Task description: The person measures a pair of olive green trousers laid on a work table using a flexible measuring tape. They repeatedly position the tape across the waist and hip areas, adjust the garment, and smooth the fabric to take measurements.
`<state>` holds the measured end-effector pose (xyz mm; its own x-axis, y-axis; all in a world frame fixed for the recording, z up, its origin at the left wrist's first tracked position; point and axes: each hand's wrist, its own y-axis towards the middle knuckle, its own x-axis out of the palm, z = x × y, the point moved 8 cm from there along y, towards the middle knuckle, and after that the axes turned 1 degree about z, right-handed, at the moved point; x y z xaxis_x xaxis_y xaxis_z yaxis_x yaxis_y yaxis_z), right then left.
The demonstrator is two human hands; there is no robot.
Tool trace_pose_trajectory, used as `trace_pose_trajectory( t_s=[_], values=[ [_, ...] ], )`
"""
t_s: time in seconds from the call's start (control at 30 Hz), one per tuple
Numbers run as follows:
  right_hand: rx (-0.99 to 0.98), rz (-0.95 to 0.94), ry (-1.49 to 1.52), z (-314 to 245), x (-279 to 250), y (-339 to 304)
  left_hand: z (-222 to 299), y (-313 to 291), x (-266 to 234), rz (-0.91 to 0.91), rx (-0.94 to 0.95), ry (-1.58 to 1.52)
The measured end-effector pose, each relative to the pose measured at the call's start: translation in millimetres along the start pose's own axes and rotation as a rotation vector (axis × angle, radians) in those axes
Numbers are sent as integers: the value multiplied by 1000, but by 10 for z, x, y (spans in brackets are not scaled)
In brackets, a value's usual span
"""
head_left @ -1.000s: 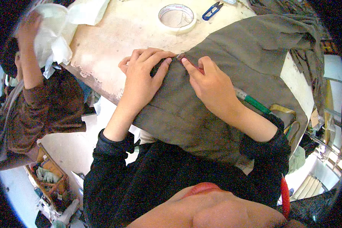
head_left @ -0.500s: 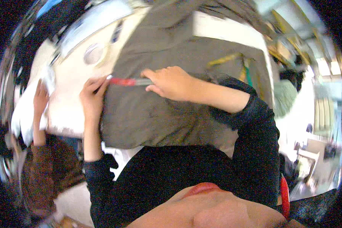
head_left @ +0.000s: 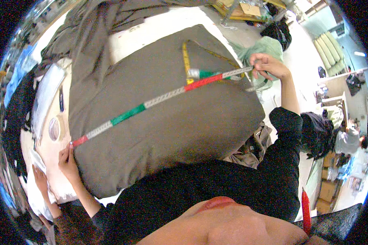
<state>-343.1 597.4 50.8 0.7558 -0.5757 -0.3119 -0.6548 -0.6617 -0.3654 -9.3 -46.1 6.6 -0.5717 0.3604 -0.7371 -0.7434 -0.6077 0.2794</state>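
Observation:
A tape measure banded in red, white and green stretches taut across a dark grey-brown cloth, rising from lower left to upper right. Its red end is pinched by my left hand at the cloth's left edge. Beyond the opposite edge, my right hand grips the tape between thumb and fingers, and a loose length hangs below. On the cloth, a yellow strip of tape lies folded, with a green stretch beside it partly under the taut tape; whether it is the same tape I cannot tell.
Another person's hand rests on white material at the left. A tape roll, a dark slim tool and a pale sheet lie left of the cloth. Green fabric sits behind my right hand.
My right hand has moved far to the right, drawing the tape out across the cloth. My left hand still pinches the end at the cloth's left edge. The whole view has shifted and turned.

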Motion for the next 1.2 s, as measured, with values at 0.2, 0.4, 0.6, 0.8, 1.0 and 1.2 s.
trace_pose_trajectory(
  t_s=[0.2, 0.4, 0.6, 0.8, 1.0, 1.2],
  values=[
    [-78, 224, -339, 121, 93, 141, -128, 41, -18, -23, -34, 93],
    [-83, 318, -318, 150, 101, 106, -94, 49, -21, -50, -48, 118],
    [-126, 431, -406, 237, 106, 72, -111, 63, -48, -89, -58, 200],
    [-202, 415, -396, 250, 69, 56, -96, 52, -57, -76, -77, 171],
    [3, 316, -319, 356, 18, 4, -66, 32, -59, -77, -97, 178],
    [-194, 522, -702, 57, 105, -71, -27, 13, -44, -68, -59, 140]
  ],
)
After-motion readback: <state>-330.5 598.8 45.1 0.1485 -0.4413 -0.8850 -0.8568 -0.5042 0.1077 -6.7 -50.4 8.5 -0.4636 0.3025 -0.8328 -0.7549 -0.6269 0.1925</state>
